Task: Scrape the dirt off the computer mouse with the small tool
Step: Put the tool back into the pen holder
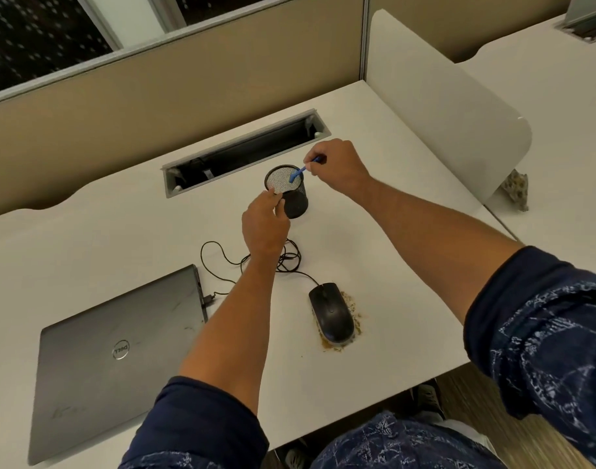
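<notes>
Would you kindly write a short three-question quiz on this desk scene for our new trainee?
1. True or false: the right hand holds the blue tool at the rim of the mesh cup.
2. What does the left hand touch? A) the laptop B) the mesh cup C) the mouse
3. What lies on the desk around the mouse?

Key: 1 true; 2 B; 3 brown dirt.
</notes>
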`<action>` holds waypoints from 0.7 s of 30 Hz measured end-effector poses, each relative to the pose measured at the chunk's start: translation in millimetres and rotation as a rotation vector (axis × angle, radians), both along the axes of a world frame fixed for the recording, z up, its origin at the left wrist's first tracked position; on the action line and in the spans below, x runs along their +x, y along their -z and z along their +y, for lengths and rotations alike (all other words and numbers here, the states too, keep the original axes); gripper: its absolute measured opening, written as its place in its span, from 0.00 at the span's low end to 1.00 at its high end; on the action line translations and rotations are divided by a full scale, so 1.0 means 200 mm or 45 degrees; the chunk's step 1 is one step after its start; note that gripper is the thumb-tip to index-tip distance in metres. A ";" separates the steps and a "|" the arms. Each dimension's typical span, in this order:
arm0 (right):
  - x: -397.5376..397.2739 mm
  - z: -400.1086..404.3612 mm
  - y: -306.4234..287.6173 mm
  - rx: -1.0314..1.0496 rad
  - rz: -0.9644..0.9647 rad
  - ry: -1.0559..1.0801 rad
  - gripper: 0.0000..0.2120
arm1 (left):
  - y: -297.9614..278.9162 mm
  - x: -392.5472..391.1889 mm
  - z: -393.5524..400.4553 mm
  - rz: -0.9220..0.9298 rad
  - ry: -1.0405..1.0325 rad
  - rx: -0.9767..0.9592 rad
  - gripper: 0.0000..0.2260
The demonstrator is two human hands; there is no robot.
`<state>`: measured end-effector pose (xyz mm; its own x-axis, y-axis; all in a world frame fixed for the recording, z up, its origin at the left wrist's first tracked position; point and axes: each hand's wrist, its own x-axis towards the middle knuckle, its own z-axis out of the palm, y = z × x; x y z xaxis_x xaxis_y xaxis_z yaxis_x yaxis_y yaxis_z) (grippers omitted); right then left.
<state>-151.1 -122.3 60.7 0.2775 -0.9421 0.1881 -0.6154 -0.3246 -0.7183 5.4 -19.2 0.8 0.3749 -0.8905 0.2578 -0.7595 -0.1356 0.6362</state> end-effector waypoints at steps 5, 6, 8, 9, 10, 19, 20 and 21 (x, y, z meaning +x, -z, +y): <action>0.08 -0.04 0.03 0.000 0.176 -0.081 0.08 | 0.01 0.00 -0.01 -0.031 0.042 0.026 0.15; 0.09 -0.04 0.04 0.003 0.217 -0.096 0.09 | 0.01 -0.01 -0.01 -0.035 0.048 0.031 0.15; 0.11 -0.05 0.05 0.018 0.284 -0.117 0.10 | 0.01 -0.03 -0.01 -0.050 0.054 0.038 0.15; 0.12 -0.05 0.06 0.027 0.303 -0.120 0.10 | 0.01 -0.03 -0.01 -0.055 0.052 0.040 0.15; 0.13 -0.05 0.06 0.042 0.316 -0.110 0.11 | 0.01 -0.04 -0.01 -0.061 0.045 0.050 0.15; 0.11 0.01 0.09 0.105 0.252 -0.027 0.23 | 0.01 -0.03 0.01 -0.177 0.085 0.080 0.16; 0.10 0.03 0.09 0.092 0.243 -0.022 0.23 | 0.01 -0.03 0.02 -0.217 0.102 0.081 0.16; 0.08 0.04 0.10 0.056 0.226 -0.016 0.24 | 0.01 -0.02 0.03 -0.260 0.120 0.082 0.16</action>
<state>-134.9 -115.1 40.8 0.3143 -0.9447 0.0937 -0.7297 -0.3036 -0.6126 2.2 -14.0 -2.1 0.2350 -0.9361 0.2616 -0.8829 -0.0930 0.4603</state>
